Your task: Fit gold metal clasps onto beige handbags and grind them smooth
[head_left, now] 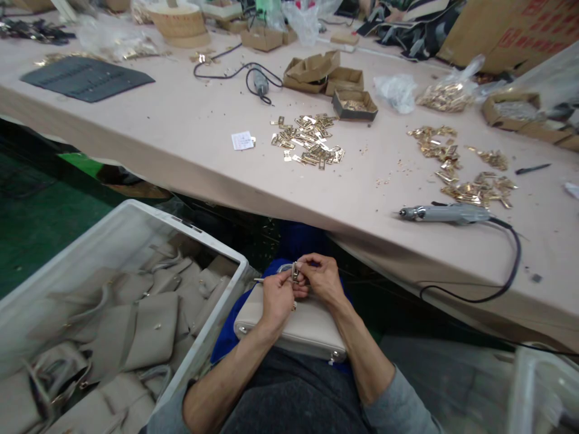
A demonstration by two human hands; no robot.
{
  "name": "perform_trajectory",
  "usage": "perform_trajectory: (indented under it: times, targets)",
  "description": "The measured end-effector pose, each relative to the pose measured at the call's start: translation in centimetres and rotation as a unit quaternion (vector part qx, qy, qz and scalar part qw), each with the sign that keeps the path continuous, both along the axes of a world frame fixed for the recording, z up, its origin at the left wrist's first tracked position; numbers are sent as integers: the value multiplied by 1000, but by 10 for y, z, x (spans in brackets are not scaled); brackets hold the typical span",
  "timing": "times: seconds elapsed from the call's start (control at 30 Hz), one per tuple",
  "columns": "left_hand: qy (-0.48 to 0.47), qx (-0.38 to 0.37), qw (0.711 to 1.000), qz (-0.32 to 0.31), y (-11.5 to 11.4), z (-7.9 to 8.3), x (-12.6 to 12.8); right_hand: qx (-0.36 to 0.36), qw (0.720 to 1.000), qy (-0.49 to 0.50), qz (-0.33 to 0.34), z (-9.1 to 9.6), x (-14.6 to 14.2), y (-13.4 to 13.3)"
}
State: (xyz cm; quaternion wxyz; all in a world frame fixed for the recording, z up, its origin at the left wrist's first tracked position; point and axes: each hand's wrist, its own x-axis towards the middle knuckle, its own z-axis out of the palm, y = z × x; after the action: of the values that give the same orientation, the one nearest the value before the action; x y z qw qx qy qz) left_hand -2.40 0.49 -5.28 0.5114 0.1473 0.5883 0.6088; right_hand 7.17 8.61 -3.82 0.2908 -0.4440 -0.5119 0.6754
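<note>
- Pinching a small clasp (295,271), the left hand (277,299) has its fingers closed.
- The right hand (322,279) pinches it too.
- Both sit over a bag (312,330).

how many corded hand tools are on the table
2: a grey tool at the near right edge, a smaller tool farther back beside brown boxes; clutter may hide more.

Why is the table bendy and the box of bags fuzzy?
Head view: the wide lens bows the table edge, so it only looks curved. Head view: the white bin and its bags are smeared, probably blur near the corner, while the left hand and right hand pinching the small metal piece look sharper. The light is soft and even.
</note>
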Motion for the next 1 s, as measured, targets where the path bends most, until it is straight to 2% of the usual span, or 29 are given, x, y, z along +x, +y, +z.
perform_trajectory:
  times: [0.27, 0.43, 0.77, 0.87, 1.0]
  targets:
    - [2, 1, 1000, -8, -3, 3, 2, 57, 998, -14, -1, 3, 1, -2]
    - [10, 9, 1000, -21, -5, 0, 1, 38, 999, -4, 0, 6, 2, -3]
    - [29, 21, 999, -40, -7, -3, -2, 14, 1000, -4, -8, -2, 5, -1]
    - [24, 21, 999, -37, -7, -3, -2, 54, 998, -24, -8, -1, 4, -3]
    - [26, 24, 999, -37, -7, -5, -2, 144, 987, -68, 1, 3, 3, -4]
